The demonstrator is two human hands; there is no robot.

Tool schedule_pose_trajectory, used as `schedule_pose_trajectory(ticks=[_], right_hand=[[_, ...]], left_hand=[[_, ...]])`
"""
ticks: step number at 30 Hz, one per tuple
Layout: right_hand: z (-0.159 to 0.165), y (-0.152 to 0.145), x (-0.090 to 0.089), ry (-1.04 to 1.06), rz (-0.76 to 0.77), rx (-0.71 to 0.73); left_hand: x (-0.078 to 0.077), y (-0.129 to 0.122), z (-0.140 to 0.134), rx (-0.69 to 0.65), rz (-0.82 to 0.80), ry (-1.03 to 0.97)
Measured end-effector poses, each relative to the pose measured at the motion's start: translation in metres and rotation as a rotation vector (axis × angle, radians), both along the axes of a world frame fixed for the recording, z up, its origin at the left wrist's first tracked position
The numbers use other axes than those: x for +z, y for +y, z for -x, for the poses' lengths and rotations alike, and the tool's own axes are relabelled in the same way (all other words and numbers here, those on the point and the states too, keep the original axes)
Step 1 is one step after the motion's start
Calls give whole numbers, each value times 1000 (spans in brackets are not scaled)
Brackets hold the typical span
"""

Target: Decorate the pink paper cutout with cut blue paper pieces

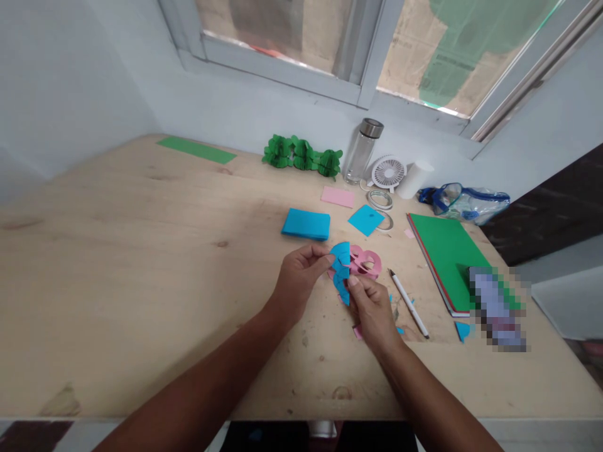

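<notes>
Both hands hold one blue cutout (pixel 340 270) just above the tabletop (pixel 141 251), near its front edge and right of centre. The left hand (pixel 299 279) pinches the cutout's upper part between thumb and fingertips; the right hand (pixel 372 307) pinches its lower end from below. Neither hand is spread.

Handling: the cutout appears to be thin folded paper with scalloped edges — light, limp and easily creased or torn. Best hold is likely on the flat panels near a fold, with light pressure; pulling on the narrow links between panels risks a tear.

Just behind the cutout lies a pink cutout (pixel 365 260) of similar form, touching or nearly touching it; the exact contact cannot be told. A pen (pixel 407 302) lies just right of the right hand, with small paper scraps (pixel 462 329) around it.

Farther back sit a blue paper stack (pixel 306 224), a blue square (pixel 366 220), a pink sheet (pixel 337 196) and tape rolls (pixel 379 199). Along the wall stand a green garland (pixel 301 154), a bottle (pixel 362 150) and a small fan (pixel 389 172). A green pad (pixel 447 257) lies to the right.

Open room: the left half of the tabletop is bare wood apart from a green strip (pixel 195 149) at the far edge — the widest free area for moving. The right side is crowded.
</notes>
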State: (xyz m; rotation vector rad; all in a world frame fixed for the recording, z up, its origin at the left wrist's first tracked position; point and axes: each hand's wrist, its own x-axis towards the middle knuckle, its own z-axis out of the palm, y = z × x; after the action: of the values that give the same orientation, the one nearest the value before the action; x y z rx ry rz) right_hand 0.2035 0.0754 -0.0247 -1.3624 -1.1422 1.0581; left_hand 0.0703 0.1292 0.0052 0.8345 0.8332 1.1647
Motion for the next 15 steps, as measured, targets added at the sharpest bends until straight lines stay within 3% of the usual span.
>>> schedule_pose_trajectory(ticks=[15], right_hand=[[0, 2, 3, -65, -56, -36]], left_hand=[[1, -6, -5, -54, 110, -215]])
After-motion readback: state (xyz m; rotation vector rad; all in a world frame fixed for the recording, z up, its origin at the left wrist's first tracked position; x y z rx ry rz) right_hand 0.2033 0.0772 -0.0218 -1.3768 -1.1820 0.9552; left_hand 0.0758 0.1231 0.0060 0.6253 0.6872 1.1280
